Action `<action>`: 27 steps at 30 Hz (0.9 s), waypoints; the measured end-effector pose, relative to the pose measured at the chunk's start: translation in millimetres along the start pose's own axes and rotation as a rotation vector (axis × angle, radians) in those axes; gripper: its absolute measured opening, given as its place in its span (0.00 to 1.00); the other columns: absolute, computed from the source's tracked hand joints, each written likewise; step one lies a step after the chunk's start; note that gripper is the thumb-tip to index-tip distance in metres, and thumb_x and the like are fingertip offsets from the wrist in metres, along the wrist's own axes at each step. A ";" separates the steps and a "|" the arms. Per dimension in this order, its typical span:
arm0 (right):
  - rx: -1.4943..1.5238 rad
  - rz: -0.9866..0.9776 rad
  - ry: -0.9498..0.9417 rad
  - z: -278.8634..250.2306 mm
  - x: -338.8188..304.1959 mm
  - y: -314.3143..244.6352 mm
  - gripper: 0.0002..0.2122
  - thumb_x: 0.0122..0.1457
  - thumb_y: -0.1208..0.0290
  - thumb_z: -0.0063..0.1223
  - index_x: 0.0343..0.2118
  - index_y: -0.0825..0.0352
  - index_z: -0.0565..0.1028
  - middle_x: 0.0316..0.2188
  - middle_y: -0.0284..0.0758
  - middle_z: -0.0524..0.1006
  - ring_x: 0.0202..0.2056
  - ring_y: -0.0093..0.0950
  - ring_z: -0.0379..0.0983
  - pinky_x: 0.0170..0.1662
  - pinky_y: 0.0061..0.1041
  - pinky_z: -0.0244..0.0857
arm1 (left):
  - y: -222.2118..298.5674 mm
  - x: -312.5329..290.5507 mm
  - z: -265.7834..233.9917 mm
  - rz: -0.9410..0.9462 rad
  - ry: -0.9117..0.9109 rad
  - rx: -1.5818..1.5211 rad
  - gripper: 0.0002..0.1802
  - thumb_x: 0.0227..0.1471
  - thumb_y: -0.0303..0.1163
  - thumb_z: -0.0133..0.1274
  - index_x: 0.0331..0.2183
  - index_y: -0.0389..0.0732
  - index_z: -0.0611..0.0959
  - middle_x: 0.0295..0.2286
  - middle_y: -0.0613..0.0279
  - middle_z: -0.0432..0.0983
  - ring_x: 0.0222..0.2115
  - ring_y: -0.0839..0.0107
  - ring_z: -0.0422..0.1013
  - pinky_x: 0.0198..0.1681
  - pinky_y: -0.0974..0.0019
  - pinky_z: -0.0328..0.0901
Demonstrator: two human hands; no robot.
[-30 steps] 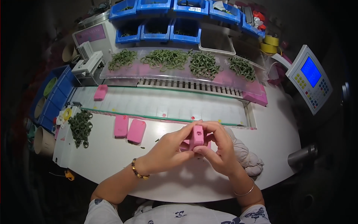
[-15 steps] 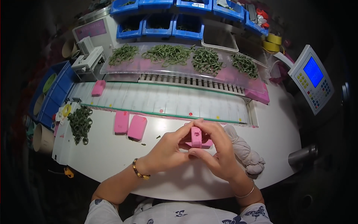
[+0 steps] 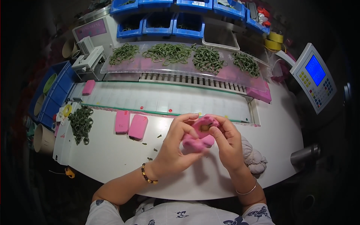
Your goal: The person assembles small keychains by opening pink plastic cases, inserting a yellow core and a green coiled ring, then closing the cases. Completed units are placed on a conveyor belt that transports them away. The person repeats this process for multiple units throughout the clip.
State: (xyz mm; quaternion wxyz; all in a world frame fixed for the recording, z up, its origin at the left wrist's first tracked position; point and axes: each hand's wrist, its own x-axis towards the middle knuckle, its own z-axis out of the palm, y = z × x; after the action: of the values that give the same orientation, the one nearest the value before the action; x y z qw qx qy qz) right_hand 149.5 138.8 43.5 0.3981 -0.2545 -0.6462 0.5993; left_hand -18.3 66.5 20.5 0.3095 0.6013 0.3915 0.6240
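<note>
A pink rubber mould (image 3: 202,122) is spread apart between my two hands, with a brownish patch showing inside it. My left hand (image 3: 174,144) grips its near, left flap, which is smeared by motion. On the other side, my right hand (image 3: 228,144) pinches the upper part between thumb and fingers. Beneath the hands another pink piece shows partly; whether it is a separate mould I cannot tell. Two closed pink moulds (image 3: 138,126) lie side by side on the white table, left of my hands. A crumpled greyish cloth bundle (image 3: 255,157) rests by my right wrist.
A pale conveyor belt (image 3: 165,98) runs across, carrying a pink mould (image 3: 88,87). Green rings (image 3: 80,123) are heaped at the left, and more lie on a clear shelf (image 3: 146,69) below blue bins (image 3: 157,26). A control panel (image 3: 314,79) stands right. Small green scraps dot the table.
The mould between my hands was closed and is now pulled apart, my left hand drawing its flap aside. The belt has carried its pink mould leftward. More green scraps lie on the table.
</note>
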 end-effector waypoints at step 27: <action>-1.001 -0.794 0.004 32.7 -7.0 -10.8 0.14 0.46 0.74 0.64 0.39 0.60 0.80 0.43 0.29 0.79 0.46 0.33 0.72 0.47 0.32 0.60 | 12.4 3.7 -16.1 -0.654 0.202 -0.620 0.14 0.57 0.28 0.47 0.19 0.39 0.72 0.19 0.67 0.67 0.19 0.80 0.62 0.22 0.74 0.61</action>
State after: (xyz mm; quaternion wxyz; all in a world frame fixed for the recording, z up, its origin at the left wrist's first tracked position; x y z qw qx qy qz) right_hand 128.2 112.7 53.7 0.4240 -0.1520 -0.8923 0.0311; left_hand -33.6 61.6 33.5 0.6156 0.2613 0.3836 0.6369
